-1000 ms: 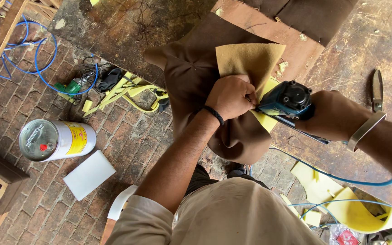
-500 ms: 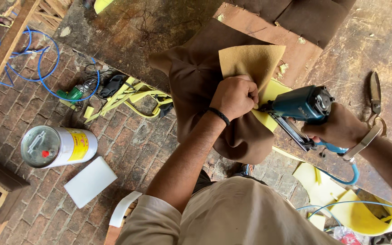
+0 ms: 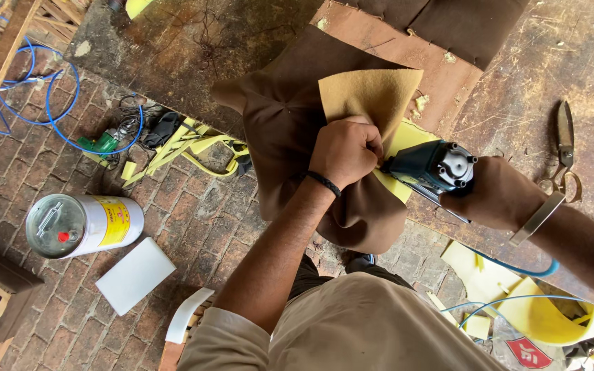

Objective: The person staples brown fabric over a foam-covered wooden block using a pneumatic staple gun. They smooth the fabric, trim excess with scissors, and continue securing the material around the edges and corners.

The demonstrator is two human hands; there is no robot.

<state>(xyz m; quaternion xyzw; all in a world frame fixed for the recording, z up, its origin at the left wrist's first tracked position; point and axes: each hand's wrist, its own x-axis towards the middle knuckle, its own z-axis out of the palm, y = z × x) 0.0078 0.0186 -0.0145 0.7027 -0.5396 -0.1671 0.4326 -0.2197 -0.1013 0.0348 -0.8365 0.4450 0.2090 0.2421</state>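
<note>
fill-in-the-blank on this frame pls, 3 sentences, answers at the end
1. The left hand bunches the brown ____ in its grip.
2. The right hand holds a dark staple gun fed by a ____ hose.
3. The scissors lie on the ____, apart from both hands.

Missing words: fabric; blue; workbench
</note>
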